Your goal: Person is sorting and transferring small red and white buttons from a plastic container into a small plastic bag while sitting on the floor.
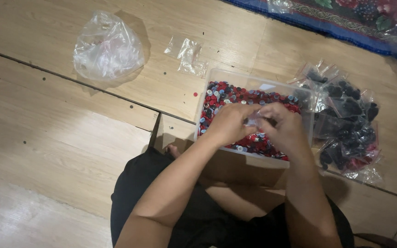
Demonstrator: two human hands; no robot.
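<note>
Wooden floorboards (pixel 60 119) fill most of the view, pale and bare to the left of the person's lap, with a dark seam running across them from the left edge toward the tub.

Both hands meet over the middle of a clear plastic tub (pixel 235 77). The left hand (pixel 228 124) and the right hand (pixel 283 128) have their fingertips drawn together on a small clear bag (pixel 255 120), which is pinched between them and mostly hidden by the fingers. It hangs just above the buttons (pixel 226 94), a red, dark and pale heap that fills the tub. The near wall of the tub sits just in front of the person's knees, under the wrists.

Touching the tub's right side lies a pile of filled bags (pixel 348 126), dark inside, crowding that edge. Beyond the tub's far left corner lie a few empty small bags (pixel 187 55), near but apart from it. Farther left, well apart, sits a crumpled large plastic bag (pixel 106 46). One loose red button (pixel 195 94) rests on the floor just beside the tub's left wall. A patterned rug (pixel 345 18) borders the floor along the top right.
</note>
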